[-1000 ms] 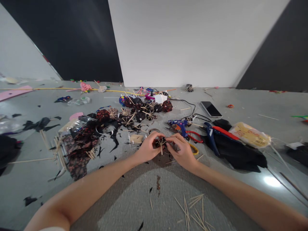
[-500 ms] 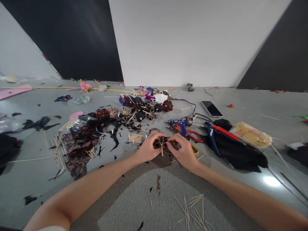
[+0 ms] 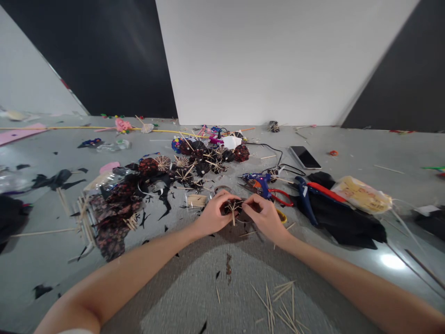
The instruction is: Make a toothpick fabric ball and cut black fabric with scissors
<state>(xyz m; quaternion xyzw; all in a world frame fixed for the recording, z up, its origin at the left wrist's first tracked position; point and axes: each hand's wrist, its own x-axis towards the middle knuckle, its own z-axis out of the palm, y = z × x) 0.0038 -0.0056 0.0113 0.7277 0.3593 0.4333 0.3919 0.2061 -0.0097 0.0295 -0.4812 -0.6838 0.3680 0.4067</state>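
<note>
Two bare forearms reach over the grey table, which carries much craft litter. Black cloth lies at right, w/ a yellowish plastic packet on its far edge; a heap of finished dark paper umbrellas lies further back, a phone right of it. Blue glue gun sits just beyond the hands, loose toothpicks near the person. Left hand and right hand both pinch one small dark paper umbrella w/ toothpick ribs, held between them just above the table. Vs. 0.5 s ago: right hand shifted slightly to the left and its fingers closed more; left hand and umbrella approx. unchanged.
</note>
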